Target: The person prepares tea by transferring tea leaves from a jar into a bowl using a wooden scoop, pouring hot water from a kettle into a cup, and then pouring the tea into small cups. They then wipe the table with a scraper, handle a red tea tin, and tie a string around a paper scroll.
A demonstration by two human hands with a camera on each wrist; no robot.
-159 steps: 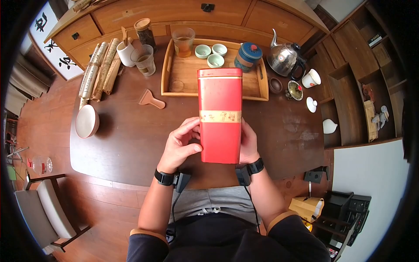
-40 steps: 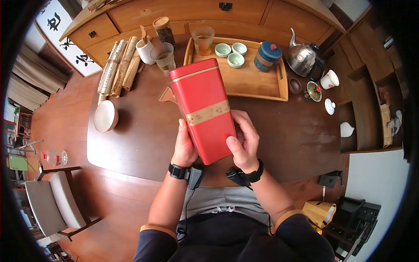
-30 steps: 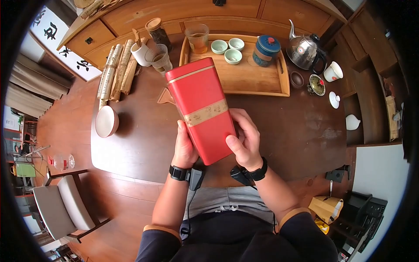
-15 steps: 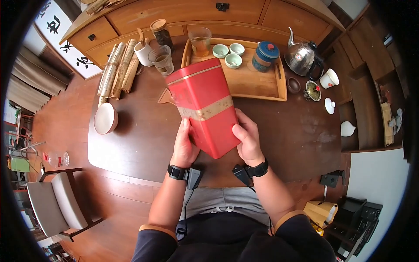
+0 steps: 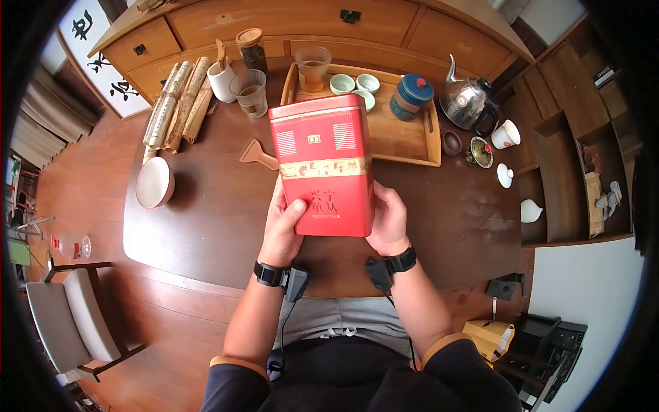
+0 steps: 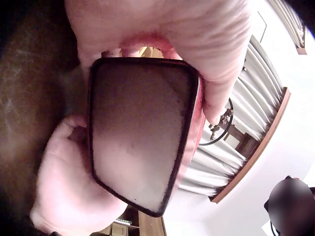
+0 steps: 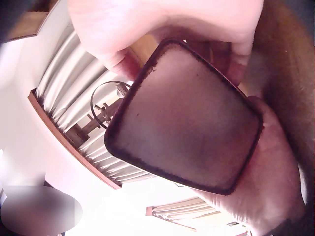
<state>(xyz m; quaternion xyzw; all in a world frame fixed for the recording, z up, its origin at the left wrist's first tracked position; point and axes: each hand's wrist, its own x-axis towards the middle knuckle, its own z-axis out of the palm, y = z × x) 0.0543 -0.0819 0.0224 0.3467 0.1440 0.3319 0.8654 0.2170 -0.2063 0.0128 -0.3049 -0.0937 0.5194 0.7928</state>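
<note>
A red tea tin (image 5: 322,199), tall and box-shaped with a gold patterned band and dark Chinese characters, is held up over the table with its lid on. My left hand (image 5: 283,223) grips its lower left side, the thumb lying across the front face. On the other side my right hand (image 5: 388,220) holds the lower right edge, its fingers partly hidden behind the tin. Both wrist views look at the tin's dull base (image 6: 140,128), with the left hand (image 6: 162,29) over one end and the right hand (image 7: 167,19) spread about a corner.
Behind the tin lies a wooden tray (image 5: 412,156) with green cups, a blue jar (image 5: 412,96) and a glass. A steel kettle (image 5: 468,103) and white lidded-cup pieces stand right. Leftward are a bowl (image 5: 155,182), rolled scrolls (image 5: 180,103) and a brown scraper-shaped tool (image 5: 259,154).
The tin has turned in my hands from a plain side, through a corner, to its lettered front, and now stands straighter. My left thumb has moved onto the front; the right thumb has left it.
</note>
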